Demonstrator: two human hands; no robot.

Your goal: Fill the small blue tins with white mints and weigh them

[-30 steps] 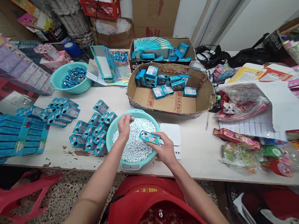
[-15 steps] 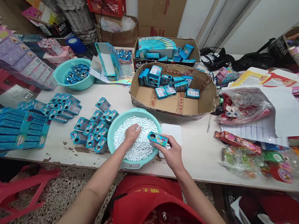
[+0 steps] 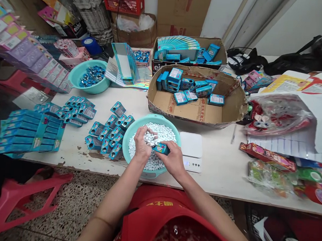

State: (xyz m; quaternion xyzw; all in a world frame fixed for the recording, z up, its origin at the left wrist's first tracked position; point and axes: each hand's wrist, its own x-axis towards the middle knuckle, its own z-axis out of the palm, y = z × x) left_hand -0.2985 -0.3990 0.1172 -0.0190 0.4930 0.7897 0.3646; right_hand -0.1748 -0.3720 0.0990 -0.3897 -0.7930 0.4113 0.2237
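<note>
Red apron (image 3: pixel 139 224), yellow lettering (image 3: pixel 161 203), apparently patterned top (image 3: pixel 169 238)

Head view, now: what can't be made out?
All in the head view:
- Right end of the held blue box: hidden by the right hand.
- Bottom of the teal bowl: buried under white pellets.
- Scale reading: too small.
- White sheet: cut off by right edge.

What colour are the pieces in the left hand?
The pieces are white, best seen in the head view.
</note>
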